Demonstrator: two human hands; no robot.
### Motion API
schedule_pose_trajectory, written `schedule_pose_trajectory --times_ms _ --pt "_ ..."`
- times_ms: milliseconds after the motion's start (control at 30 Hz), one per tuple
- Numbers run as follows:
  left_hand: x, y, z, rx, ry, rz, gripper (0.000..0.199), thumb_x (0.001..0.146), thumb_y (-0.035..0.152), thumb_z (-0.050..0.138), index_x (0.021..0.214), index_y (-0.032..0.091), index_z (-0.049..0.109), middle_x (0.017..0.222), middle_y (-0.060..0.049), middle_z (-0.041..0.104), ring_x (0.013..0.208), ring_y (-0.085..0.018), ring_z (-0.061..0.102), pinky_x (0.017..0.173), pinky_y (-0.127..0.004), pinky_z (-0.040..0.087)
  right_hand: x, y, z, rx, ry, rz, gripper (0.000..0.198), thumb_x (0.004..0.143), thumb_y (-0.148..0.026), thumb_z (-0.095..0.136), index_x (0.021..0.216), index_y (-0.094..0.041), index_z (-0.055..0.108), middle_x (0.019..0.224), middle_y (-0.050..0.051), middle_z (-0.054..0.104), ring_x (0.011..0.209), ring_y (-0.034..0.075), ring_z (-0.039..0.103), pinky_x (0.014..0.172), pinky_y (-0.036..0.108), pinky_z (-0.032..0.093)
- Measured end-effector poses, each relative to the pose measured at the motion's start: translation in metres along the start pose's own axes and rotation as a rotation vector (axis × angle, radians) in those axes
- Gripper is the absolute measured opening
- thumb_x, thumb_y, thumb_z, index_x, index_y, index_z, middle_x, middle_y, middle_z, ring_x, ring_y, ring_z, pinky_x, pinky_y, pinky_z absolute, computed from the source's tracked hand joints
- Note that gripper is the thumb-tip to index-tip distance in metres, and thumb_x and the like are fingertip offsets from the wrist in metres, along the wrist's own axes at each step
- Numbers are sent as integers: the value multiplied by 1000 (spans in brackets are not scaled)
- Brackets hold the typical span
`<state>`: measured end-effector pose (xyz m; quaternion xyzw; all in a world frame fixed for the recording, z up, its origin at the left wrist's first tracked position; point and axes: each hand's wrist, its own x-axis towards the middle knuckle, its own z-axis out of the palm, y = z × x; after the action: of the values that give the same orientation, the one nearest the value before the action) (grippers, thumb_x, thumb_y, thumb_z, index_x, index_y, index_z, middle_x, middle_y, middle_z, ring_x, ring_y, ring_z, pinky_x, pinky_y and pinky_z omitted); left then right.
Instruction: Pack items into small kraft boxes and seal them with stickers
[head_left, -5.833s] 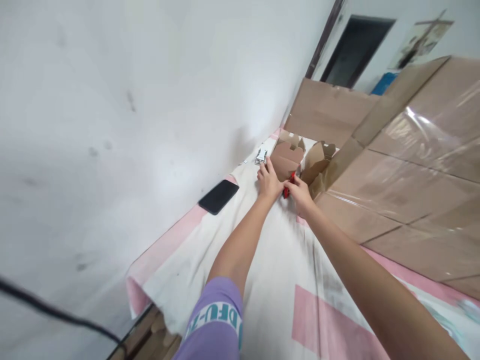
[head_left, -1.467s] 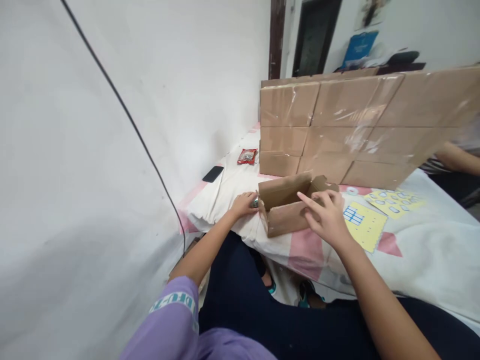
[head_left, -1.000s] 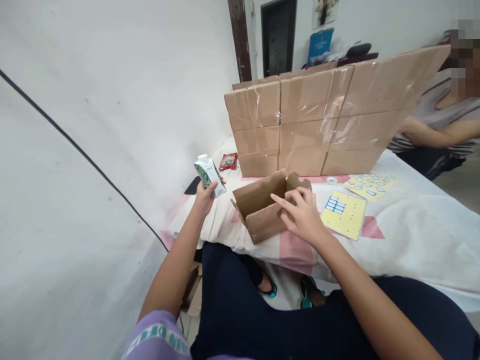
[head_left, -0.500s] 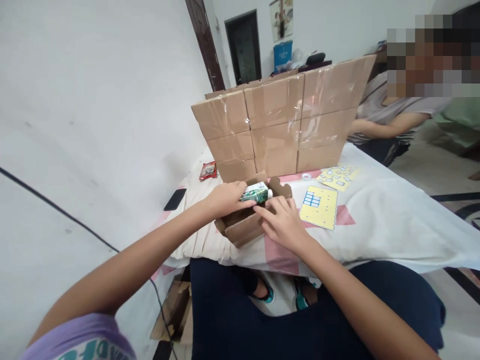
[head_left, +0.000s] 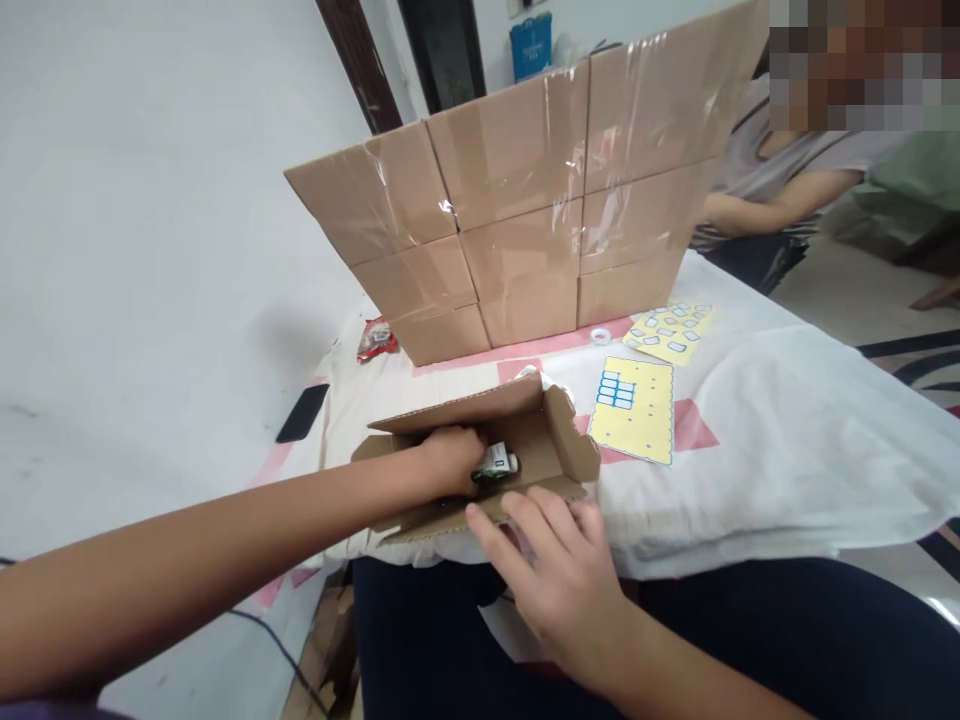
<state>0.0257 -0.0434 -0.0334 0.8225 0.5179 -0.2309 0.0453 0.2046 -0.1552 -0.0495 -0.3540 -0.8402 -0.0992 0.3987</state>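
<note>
Left hand (head_left: 452,462) is inside the open cardboard box (head_left: 517,405), grip closed round the body of the white-and-green carton (head_left: 498,461); fingertips hidden. Carton lies on its side in there, cap toward 3 o'clock. Right hand (head_left: 562,580) at the box's 4–5 o'clock, by the near wall: fingers loosely spread, grip holding nothing, rim contact unclear. From the box, on the cloth-covered desk (head_left: 787,440): black phone (head_left: 302,413) at 9–10, red packet (head_left: 376,340) at 10–11, taped cardboard panel (head_left: 525,235) upright at 12, white ring (head_left: 602,343) at 2, yellow sheet (head_left: 637,415) at 2–3. Another person (head_left: 795,200) beyond, 2 o'clock.
</note>
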Motion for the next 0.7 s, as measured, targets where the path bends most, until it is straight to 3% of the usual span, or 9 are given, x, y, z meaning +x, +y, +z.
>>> schedule_pose_trajectory --times_ms 300,467,600,700 --pt "-5 0 3 29 19 2 53 74 36 71 118 7 62 106 -21 70 90 -38 71 76 -46 56 2 -5 6 29 134 54 34 97 -11 48 115 -23 74 98 7 71 98 23 57 77 39 30" --pt "7 13 1 92 44 6 49 81 32 66 121 6 59 110 -22 67 87 -37 71 73 -46 57 1 -7 7 32 114 45 38 100 -13 39 121 -20 70 105 10 69 102 27 55 79 41 30" --pt "15 22 1 135 105 24 34 88 17 53 119 6 60 107 -21 69 83 -34 72 69 -44 57 -4 -9 11 -1 142 65 34 98 -17 45 124 -21 67 105 9 67 99 26 54 78 41 30" --pt "21 24 5 137 206 46 34 88 4 40 112 7 65 104 -19 70 78 -30 73 65 -40 56 -6 -4 18 -12 203 48 35 95 -25 52 128 -22 63 96 8 63 87 24 52 73 39 30"
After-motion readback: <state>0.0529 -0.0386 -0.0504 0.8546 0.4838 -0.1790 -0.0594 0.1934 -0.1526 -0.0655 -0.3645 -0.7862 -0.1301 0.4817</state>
